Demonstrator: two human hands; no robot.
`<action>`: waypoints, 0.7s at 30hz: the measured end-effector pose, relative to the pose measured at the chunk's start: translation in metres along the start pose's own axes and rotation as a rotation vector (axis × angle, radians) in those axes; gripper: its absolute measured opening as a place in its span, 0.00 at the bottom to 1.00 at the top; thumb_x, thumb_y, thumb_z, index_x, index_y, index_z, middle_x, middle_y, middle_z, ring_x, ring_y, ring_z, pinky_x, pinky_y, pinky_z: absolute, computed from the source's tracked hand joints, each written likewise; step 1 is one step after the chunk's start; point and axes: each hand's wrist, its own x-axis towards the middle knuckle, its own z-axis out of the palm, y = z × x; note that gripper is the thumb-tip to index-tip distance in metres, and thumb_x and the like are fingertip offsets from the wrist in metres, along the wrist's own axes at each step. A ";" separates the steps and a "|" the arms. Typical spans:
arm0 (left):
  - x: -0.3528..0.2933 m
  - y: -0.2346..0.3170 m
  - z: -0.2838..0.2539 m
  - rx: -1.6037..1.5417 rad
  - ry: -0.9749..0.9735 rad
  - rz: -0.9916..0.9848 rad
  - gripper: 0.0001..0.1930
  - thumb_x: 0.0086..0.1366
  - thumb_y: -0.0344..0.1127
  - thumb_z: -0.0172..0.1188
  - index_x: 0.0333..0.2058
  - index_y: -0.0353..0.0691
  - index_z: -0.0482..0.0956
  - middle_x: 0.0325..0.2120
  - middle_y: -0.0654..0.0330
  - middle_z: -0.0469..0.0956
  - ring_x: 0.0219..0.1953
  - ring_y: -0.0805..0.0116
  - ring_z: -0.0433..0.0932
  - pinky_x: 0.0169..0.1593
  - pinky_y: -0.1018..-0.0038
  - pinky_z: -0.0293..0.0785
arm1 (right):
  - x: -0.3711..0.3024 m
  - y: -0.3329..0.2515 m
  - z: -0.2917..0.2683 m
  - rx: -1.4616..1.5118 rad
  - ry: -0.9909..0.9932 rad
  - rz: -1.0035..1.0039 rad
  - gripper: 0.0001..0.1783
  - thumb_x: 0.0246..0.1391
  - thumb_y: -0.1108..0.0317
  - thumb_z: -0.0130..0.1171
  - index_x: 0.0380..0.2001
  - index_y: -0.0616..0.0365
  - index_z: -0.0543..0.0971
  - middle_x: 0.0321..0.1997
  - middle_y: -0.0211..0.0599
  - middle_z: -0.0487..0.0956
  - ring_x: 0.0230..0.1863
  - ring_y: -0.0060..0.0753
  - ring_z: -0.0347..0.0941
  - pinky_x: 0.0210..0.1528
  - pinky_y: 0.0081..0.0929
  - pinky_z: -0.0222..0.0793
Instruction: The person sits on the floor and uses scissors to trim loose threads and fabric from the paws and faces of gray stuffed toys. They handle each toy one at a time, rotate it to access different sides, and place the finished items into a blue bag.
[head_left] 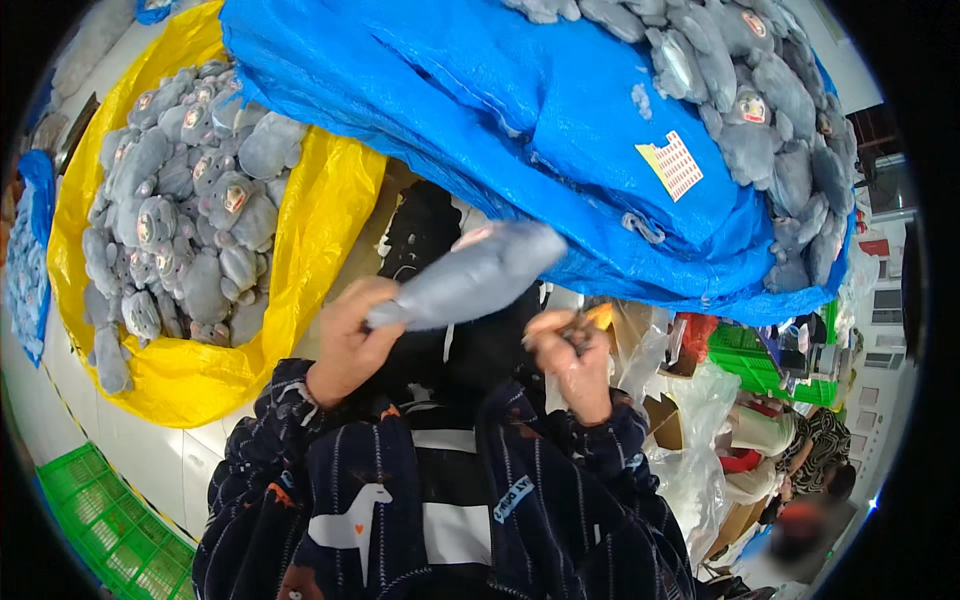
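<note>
Your left hand had its fingers closed on one end of a grey plush toy, tilted in the air beside a yellow sack of similar toys and near a blue sack. Your right hand had fingers curled round a small orange-tipped item, too blurred to identify.

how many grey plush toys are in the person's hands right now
1: a grey plush toy, gripped by one end in the left hand. None shows in the right hand. Others are heaped in the yellow sack and on the blue plastic, some partly hidden.
</note>
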 end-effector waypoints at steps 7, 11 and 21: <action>-0.040 -0.018 -0.018 -0.636 -0.128 -0.760 0.20 0.62 0.33 0.57 0.51 0.39 0.64 0.41 0.63 0.74 0.41 0.76 0.73 0.43 0.80 0.71 | 0.041 0.038 0.015 -0.664 0.124 -0.300 0.29 0.43 0.68 0.66 0.50 0.62 0.70 0.51 0.48 0.72 0.51 0.49 0.69 0.52 0.33 0.65; -0.036 -0.029 -0.038 -0.472 -0.210 -0.635 0.26 0.60 0.34 0.60 0.56 0.38 0.62 0.43 0.62 0.73 0.45 0.73 0.72 0.47 0.76 0.70 | 0.046 0.052 0.030 -0.655 0.069 -0.356 0.24 0.45 0.69 0.64 0.47 0.62 0.72 0.51 0.51 0.72 0.52 0.52 0.69 0.51 0.34 0.66; -0.032 -0.045 0.003 -0.332 0.006 -0.509 0.16 0.61 0.29 0.56 0.48 0.33 0.71 0.41 0.60 0.76 0.44 0.73 0.73 0.47 0.75 0.69 | 0.030 0.028 0.022 -0.692 0.212 -0.417 0.17 0.50 0.68 0.59 0.44 0.59 0.75 0.47 0.41 0.76 0.39 0.35 0.76 0.31 0.27 0.72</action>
